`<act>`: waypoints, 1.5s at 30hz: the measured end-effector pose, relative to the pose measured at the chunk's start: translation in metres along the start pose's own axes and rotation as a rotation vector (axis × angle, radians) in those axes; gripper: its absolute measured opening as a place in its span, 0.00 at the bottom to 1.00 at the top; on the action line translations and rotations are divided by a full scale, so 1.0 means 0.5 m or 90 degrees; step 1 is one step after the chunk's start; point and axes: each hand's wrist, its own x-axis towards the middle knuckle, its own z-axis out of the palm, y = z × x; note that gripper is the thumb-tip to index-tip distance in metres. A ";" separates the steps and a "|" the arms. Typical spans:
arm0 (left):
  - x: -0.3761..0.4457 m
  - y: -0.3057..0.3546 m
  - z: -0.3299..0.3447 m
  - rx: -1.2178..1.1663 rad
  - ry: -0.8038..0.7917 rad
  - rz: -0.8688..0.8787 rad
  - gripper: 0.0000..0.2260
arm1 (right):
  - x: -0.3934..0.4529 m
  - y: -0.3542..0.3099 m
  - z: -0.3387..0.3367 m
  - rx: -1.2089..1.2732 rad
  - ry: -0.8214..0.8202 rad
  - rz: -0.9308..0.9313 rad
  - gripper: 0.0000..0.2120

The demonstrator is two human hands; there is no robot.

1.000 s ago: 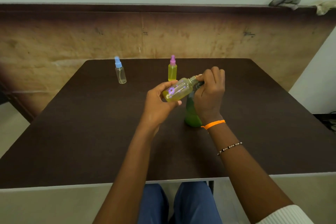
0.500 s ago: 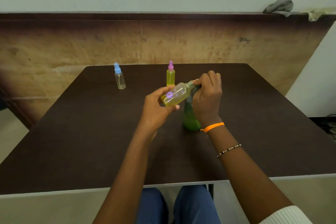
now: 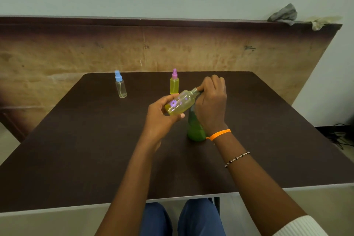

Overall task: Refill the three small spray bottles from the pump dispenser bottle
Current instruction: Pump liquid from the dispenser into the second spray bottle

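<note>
My left hand [image 3: 161, 120] grips a small clear spray bottle [image 3: 181, 104] with a purple flower print and yellow liquid, tilted so its bare threaded neck points up to the right. That neck meets the fingertips of my right hand [image 3: 210, 105], which curls over the top of the green pump dispenser bottle [image 3: 195, 130] and hides the pump head. The green bottle stands upright on the dark table [image 3: 76, 149]. Farther back stand a blue-capped small spray bottle [image 3: 120, 87] that looks nearly empty and a pink-capped one [image 3: 174, 84] full of yellow liquid.
A brown board wall [image 3: 229, 53] rises just behind the table's far edge, with crumpled cloths [image 3: 283, 14] on its ledge. Cables [image 3: 337, 136] lie on the floor at the right. My knees show below the table's near edge.
Both hands keep the same hold on the flower bottle and the pump top. Only my view has drifted a little, so the scene sits lower in the frame.
</note>
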 end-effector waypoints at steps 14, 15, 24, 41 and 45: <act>-0.005 -0.003 0.005 -0.006 0.015 -0.005 0.25 | -0.027 0.000 0.009 -0.038 0.025 0.010 0.08; -0.005 -0.002 0.004 -0.007 0.012 -0.003 0.25 | -0.021 -0.002 0.006 -0.034 0.021 0.010 0.08; -0.008 -0.003 0.002 -0.001 0.003 -0.009 0.24 | -0.030 0.010 0.017 -0.016 0.049 -0.003 0.10; -0.001 -0.004 0.000 -0.009 -0.004 0.005 0.24 | -0.023 0.006 -0.010 0.033 -0.016 -0.022 0.04; -0.001 0.001 -0.004 -0.011 -0.008 0.011 0.24 | -0.007 -0.006 -0.017 0.032 -0.031 -0.002 0.03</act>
